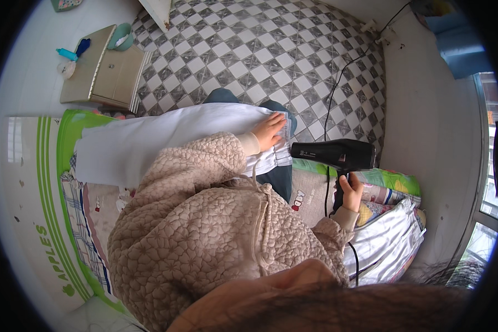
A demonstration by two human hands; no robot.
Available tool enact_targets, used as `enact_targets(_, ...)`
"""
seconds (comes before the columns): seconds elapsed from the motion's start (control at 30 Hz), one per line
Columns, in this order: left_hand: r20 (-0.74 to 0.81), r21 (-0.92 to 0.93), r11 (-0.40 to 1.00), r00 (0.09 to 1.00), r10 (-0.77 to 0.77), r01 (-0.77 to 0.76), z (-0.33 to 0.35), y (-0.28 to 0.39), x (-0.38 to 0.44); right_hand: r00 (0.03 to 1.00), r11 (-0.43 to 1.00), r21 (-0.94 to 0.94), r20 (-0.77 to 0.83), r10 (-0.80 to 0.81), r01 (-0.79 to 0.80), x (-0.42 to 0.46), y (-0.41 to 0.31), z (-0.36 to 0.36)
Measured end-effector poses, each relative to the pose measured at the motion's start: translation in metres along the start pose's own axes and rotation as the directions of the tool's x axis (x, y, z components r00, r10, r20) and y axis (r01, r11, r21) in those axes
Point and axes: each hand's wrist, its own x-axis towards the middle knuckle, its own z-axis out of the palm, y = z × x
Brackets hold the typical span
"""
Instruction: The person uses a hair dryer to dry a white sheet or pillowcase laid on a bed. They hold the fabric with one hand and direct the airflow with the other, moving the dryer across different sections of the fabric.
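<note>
A white cloth [174,128] with a gathered or stitched edge lies across my lap, over dark trousers [276,182]. On that edge, at the cloth's right end, my left hand [269,130] rests palm down with its fingers a little apart. My right hand [351,193] grips the handle of a black hair dryer [334,153]. Its nozzle points left, close beside the edge of the cloth and my left hand. The dryer's black cord [328,112] runs across the floor towards the wall; another stretch shows below my right sleeve.
I sit on a bed with a printed sheet [309,199] and a white and green headboard [33,207]. Shiny white fabric [386,240] lies at right. A bedside cabinet [118,70] holds a green bowl [121,37] and a blue bottle [67,54]. A window [491,166] is at far right.
</note>
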Motion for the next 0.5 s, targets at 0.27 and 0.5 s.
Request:
enact_targets(0.27,0.18,0.272,0.936,0.944,-0.277,0.223,-0.012,0.047,-0.016,0.964,0.976,0.181,-0.214,0.158,-0.119,-0.019,-0.011,0.011)
enact_targets(0.5,0.056,0.503,0.856,0.985,-0.165,0.115,-0.003,0.078,-0.037,0.987,0.985,0.171,-0.162,0.014,0.014,-0.009,0.02,0.002)
